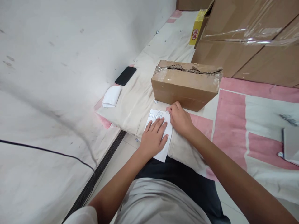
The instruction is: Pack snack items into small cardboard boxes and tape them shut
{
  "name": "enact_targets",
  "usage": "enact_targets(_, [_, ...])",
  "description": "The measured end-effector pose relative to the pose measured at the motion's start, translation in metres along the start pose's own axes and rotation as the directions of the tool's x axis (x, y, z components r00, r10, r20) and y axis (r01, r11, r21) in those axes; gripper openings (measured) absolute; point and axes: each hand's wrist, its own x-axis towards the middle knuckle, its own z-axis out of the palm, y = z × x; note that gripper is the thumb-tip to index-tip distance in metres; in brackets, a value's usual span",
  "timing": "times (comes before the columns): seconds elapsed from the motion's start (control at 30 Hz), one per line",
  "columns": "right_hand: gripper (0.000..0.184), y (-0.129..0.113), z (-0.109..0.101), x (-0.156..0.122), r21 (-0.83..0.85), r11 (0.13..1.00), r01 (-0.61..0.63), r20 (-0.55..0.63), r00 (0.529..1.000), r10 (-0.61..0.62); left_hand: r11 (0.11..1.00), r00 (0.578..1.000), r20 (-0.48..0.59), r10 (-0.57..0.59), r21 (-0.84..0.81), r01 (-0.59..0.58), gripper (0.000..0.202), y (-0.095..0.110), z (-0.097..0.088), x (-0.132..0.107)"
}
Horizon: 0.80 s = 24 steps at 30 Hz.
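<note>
A white sheet of paper (165, 154) with small line drawings at its top lies on the bed's front edge, its lower end hanging over my lap. My left hand (153, 138) rests flat on it with the fingers spread, covering its middle. At the sheet's upper right corner, my right hand (179, 119) is closed, thumb and fingertips pinching the paper. Just beyond that hand stands a brown cardboard box (184, 93), its taped top torn open along a ragged slit.
Left of the box are a black phone (125, 76) and a folded white paper (111, 96), near the wall (58, 62). Large taped cartons (252, 59) and a yellow box (196, 29) stand behind. A grey flat object (291, 144) lies at the right on the pink-and-white bedding (231, 124).
</note>
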Motion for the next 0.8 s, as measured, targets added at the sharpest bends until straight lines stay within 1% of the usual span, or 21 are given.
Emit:
enact_targets(0.13, [0.022, 0.001, 0.000, -0.002, 0.116, 0.993, -0.019, -0.084, 0.996, 0.029, 1.000, 1.000, -0.003, 0.003, -0.007, -0.003, 0.047, 0.001, -0.001, -0.001])
enact_targets(0.2, [0.020, 0.004, -0.002, -0.008, 0.206, 0.978, 0.006, -0.165, 0.986, 0.029, 1.000, 1.000, 0.000, 0.006, -0.015, -0.006, 0.046, 0.000, -0.002, -0.001])
enact_targets(0.27, [0.017, 0.011, -0.007, -0.019, 0.287, 0.955, 0.069, -0.277, 0.961, 0.014, 1.000, 1.000, 0.010, 0.012, -0.019, -0.012, 0.046, -0.004, -0.004, 0.001])
enact_targets(0.33, [0.015, 0.024, -0.016, -0.033, 0.344, 0.929, 0.137, -0.400, 0.917, 0.013, 1.000, 0.999, 0.028, 0.025, -0.015, -0.024, 0.045, -0.016, -0.007, 0.004])
enact_targets(0.37, [0.015, 0.032, -0.021, -0.040, 0.379, 0.913, 0.148, -0.447, 0.894, 0.040, 0.999, 0.998, 0.042, 0.037, -0.008, -0.036, 0.046, -0.025, -0.009, 0.006])
enact_targets(0.4, [0.014, 0.042, -0.027, -0.045, 0.427, 0.893, 0.140, -0.481, 0.872, 0.093, 0.999, 0.997, 0.051, 0.050, 0.005, -0.050, 0.045, -0.036, -0.012, 0.010])
enact_targets(0.47, [0.012, 0.063, -0.039, -0.051, 0.559, 0.823, 0.095, -0.517, 0.817, 0.257, 0.996, 0.997, 0.041, 0.071, 0.053, -0.073, 0.043, -0.063, -0.020, 0.020])
enact_targets(0.53, [0.012, 0.084, -0.048, -0.046, 0.688, 0.721, 0.083, -0.523, 0.746, 0.412, 0.991, 0.998, -0.036, 0.057, 0.121, -0.052, 0.035, -0.088, -0.032, 0.034])
enact_targets(0.57, [0.012, 0.093, -0.051, -0.041, 0.727, 0.679, 0.104, -0.531, 0.713, 0.458, 0.989, 0.995, -0.084, 0.050, 0.142, -0.037, 0.032, -0.097, -0.038, 0.043])
enact_targets(0.63, [0.011, 0.106, -0.053, -0.027, 0.750, 0.643, 0.155, -0.559, 0.668, 0.491, 0.991, 0.975, -0.223, 0.012, 0.133, 0.019, 0.029, -0.107, -0.051, 0.063])
enact_targets(0.67, [0.010, 0.111, -0.052, -0.020, 0.743, 0.650, 0.162, -0.574, 0.655, 0.492, 0.994, 0.952, -0.306, -0.021, 0.091, 0.051, 0.030, -0.106, -0.056, 0.074])
enact_targets(0.73, [0.010, 0.116, -0.046, -0.008, 0.702, 0.701, 0.125, -0.598, 0.638, 0.485, 0.995, 0.890, -0.444, -0.099, -0.053, 0.084, 0.035, -0.096, -0.060, 0.096])
enact_targets(0.77, [0.011, 0.116, -0.042, -0.003, 0.672, 0.735, 0.091, -0.608, 0.635, 0.478, 0.989, 0.869, -0.477, -0.129, -0.131, 0.075, 0.036, -0.088, -0.058, 0.107])
enact_targets(0.8, [0.012, 0.116, -0.037, 0.000, 0.638, 0.768, 0.058, -0.618, 0.633, 0.466, 0.978, 0.864, -0.482, -0.147, -0.199, 0.055, 0.036, -0.078, -0.054, 0.118])
